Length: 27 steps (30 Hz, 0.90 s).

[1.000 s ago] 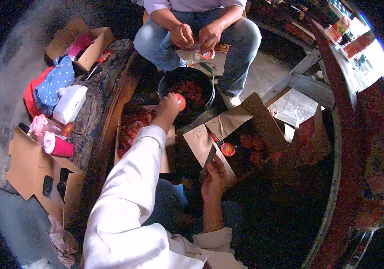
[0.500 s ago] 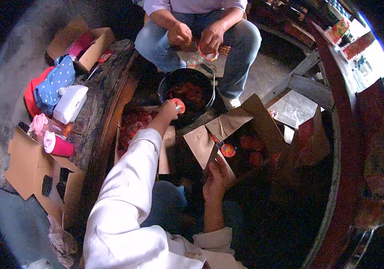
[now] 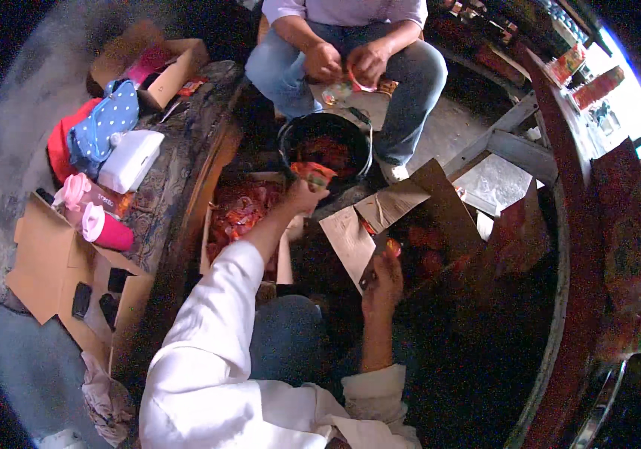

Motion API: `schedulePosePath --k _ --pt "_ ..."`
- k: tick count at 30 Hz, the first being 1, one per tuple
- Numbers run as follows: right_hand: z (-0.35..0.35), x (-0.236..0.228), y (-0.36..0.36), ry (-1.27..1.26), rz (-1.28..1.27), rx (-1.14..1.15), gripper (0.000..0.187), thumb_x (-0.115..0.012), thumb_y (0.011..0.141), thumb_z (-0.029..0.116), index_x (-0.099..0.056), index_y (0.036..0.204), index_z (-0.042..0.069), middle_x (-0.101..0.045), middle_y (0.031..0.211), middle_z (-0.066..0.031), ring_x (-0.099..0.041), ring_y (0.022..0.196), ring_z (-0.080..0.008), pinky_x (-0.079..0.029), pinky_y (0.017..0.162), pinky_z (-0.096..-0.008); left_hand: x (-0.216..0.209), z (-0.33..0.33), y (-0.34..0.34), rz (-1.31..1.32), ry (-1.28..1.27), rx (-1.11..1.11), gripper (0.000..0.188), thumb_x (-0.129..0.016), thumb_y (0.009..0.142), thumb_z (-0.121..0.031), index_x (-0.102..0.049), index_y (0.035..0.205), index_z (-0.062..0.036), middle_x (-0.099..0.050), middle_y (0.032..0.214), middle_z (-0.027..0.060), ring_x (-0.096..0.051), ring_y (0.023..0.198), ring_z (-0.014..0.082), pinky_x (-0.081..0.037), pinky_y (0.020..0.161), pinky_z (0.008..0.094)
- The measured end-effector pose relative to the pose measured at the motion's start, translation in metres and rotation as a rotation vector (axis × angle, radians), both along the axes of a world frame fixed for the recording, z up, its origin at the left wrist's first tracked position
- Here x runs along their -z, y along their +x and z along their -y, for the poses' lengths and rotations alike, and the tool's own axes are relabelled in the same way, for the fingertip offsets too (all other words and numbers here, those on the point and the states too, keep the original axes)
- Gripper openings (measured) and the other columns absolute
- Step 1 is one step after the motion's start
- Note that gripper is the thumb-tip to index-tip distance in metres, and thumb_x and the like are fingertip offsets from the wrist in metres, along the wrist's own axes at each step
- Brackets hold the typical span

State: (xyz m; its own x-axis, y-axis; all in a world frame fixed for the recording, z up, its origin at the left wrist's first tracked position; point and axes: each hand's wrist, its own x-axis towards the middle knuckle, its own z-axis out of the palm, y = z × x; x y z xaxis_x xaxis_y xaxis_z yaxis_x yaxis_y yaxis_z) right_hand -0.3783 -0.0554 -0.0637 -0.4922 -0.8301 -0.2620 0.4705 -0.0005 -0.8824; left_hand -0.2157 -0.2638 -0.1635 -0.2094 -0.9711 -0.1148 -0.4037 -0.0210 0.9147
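My left hand (image 3: 308, 197) is closed on an orange-red packet (image 3: 314, 173), held at the near rim of a black bucket (image 3: 290, 150) with reddish stuff inside. My right hand (image 3: 385, 288) is at the near side of an open cardboard box (image 3: 391, 206), fingers curled. A small orange-and-yellow piece (image 3: 393, 248) shows at its fingertips, and something dark by the thumb. Shadow hides what it grips. Below my left forearm stands a shallow box (image 3: 207, 251) heaped with red, shiny wrappers (image 3: 242, 209).
Across the bucket sits a person, whose two hands (image 3: 347, 63) hold a red-and-white packet. On the left bench lie a blue dotted bag (image 3: 103, 127), a white case (image 3: 132, 161), a pink tumbler (image 3: 111, 228) and an open carton (image 3: 55, 262). A wooden frame (image 3: 522, 153) stands to the right.
The orange-red packet in my left hand now stands more upright and shows more of its face. My right hand has shifted a little to the right, over the orange piece. The view has moved slightly.
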Motion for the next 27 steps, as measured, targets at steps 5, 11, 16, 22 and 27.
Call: schedulePosePath --k 5,11,16,22,27 --pt "0.003 -0.028 0.027 0.037 0.118 -0.018 0.034 -0.058 0.079 0.002 -0.050 0.112 -0.001 -0.057 0.102 -0.0062 -0.054 0.091 -0.0148 -0.044 0.079 -0.0267 -0.079 -0.060 0.054 -0.115 -0.218 0.020 0.084 -0.071 0.066 -0.023 -0.024 0.132 -0.0018 -0.043 0.122 0.0177 -0.041 0.116 0.0273 -0.032 0.098 0.0348" --pt "-0.006 -0.009 0.027 -0.099 -0.075 -0.116 0.038 -0.059 0.077 -0.001 -0.048 0.114 -0.002 -0.056 0.103 -0.0072 -0.054 0.091 -0.0152 -0.045 0.075 -0.0252 -0.198 -0.167 0.117 -0.252 -0.430 -0.005 0.082 -0.065 0.068 -0.004 -0.017 0.135 -0.0038 -0.047 0.117 0.0105 -0.047 0.110 0.0172 -0.037 0.094 0.0319" --pt "-0.026 -0.033 0.039 -0.098 0.055 -0.150 0.037 -0.059 0.076 -0.002 -0.050 0.112 -0.002 -0.057 0.100 -0.0077 -0.053 0.090 -0.0146 -0.044 0.073 -0.0229 -0.199 -0.256 0.153 -0.275 -0.436 -0.218 0.071 -0.067 0.069 -0.012 -0.029 0.128 -0.0023 -0.044 0.116 0.0104 -0.042 0.113 0.0198 -0.033 0.097 0.0350" --pt "-0.051 -0.088 0.103 -0.197 -0.352 -0.273 0.032 -0.064 0.073 -0.001 -0.056 0.104 0.001 -0.058 0.093 -0.0054 -0.055 0.082 -0.0141 -0.047 0.072 -0.0269 -0.173 -0.296 0.215 0.053 -0.728 -0.346 0.052 -0.073 0.065 -0.015 -0.047 0.108 -0.0017 -0.049 0.103 0.0084 -0.049 0.098 0.0207 -0.039 0.087 0.0332" --pt "-0.065 -0.140 0.165 -0.666 -0.936 -0.383 0.019 -0.063 0.070 -0.005 -0.063 0.087 0.003 -0.062 0.082 -0.0072 -0.058 0.073 -0.0170 -0.048 0.065 -0.0266 -0.191 -0.288 0.198 -0.280 -0.697 -0.592 0.057 -0.078 0.058 -0.010 -0.046 0.104 -0.0021 -0.052 0.094 0.0066 -0.055 0.082 0.0172 -0.046 0.077 0.0300"
